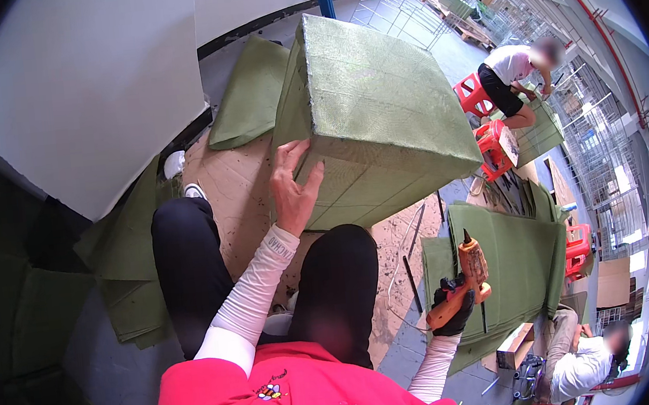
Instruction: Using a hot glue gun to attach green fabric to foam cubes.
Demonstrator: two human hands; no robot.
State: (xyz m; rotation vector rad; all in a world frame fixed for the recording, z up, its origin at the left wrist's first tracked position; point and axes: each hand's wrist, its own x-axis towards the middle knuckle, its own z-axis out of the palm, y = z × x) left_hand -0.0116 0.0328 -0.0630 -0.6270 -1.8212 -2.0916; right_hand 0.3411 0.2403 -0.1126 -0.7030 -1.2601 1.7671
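Note:
A large box covered in green mesh cloth [384,91] stands tilted in the view in front of my knees, dark seams along its edges. My left hand [295,193] rests against its near left corner, fingers stretched up along the edge and thumb apart. In my right hand [453,307], which wears a black glove, is an orange glue gun [473,262]. I hold it to the right of my knee, away from the box, its dark nozzle pointing up. The gloved fingers wrap round the handle.
Brown cardboard [240,179] with dark specks lies under the box. Green sheets [502,263] are stacked at right; more green cloth [251,92] lies behind. Two people [515,67] work at right near red stools [495,147]. Wire frames [600,145] stand along the right side.

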